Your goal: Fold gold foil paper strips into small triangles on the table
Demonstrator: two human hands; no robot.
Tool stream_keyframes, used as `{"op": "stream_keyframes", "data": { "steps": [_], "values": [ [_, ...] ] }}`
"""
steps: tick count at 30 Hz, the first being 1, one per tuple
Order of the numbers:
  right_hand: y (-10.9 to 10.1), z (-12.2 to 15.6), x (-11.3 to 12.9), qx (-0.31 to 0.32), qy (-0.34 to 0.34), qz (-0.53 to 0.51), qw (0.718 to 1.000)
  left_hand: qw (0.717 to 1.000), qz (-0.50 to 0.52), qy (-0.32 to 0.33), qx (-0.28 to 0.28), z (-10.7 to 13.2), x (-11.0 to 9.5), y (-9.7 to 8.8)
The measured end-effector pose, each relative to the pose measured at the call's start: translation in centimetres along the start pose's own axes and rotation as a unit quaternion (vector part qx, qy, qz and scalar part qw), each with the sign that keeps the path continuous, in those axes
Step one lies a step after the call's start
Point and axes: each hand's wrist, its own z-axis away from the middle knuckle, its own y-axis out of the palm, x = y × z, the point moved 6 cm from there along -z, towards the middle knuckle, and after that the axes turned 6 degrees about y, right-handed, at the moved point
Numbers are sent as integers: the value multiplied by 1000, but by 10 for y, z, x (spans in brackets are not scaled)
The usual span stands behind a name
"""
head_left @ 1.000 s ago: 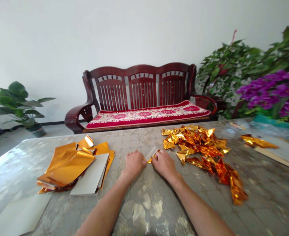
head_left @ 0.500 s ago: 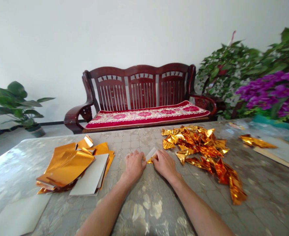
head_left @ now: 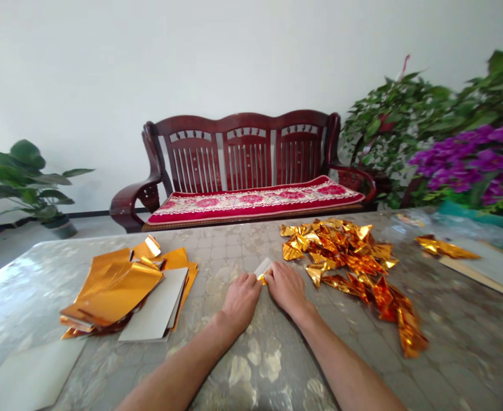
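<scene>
My left hand point(head_left: 242, 299) and my right hand point(head_left: 286, 287) lie close together on the table, fingers curled and pinching a small folded piece of gold foil paper point(head_left: 263, 269) whose white back shows. Most of the piece is hidden under my fingers. A heap of folded gold foil pieces point(head_left: 353, 262) lies just right of my right hand. A stack of flat gold foil sheets point(head_left: 123, 285), some showing white backs, lies to the left of my left hand.
The marble-patterned table point(head_left: 260, 365) carries a white sheet point(head_left: 24, 379) at the near left and more foil and sheets point(head_left: 469, 254) at the far right. A red wooden bench point(head_left: 243, 171) stands behind the table. Potted plants point(head_left: 448, 137) stand right and left.
My left hand has slid right and a little towards me, closing up against my right hand. The foil piece stays pinched between them.
</scene>
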Motion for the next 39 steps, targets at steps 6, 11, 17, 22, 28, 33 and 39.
{"op": "stream_keyframes", "data": {
  "steps": [6,11,17,22,28,33,39],
  "values": [
    [2,-3,0,3,-6,26,1000,998,-38,50,3,-2,-2,-3],
    [5,-3,0,7,-25,33,999,997,-18,72,-22,-2,1,-8],
    [3,-4,-18,-28,15,-44,999,995,24,94,-26,3,-1,-9],
    [-1,-3,-34,-56,59,-60,995,996,-25,91,-12,11,-9,-1],
    [-5,0,-26,-39,50,-19,998,998,-8,55,-14,4,-10,0],
    [-8,-1,-21,-38,56,-22,997,998,59,-23,-21,-5,-2,0],
    [-5,-5,-21,-7,78,-77,994,994,96,-43,-25,-2,-4,4]
  ]
}}
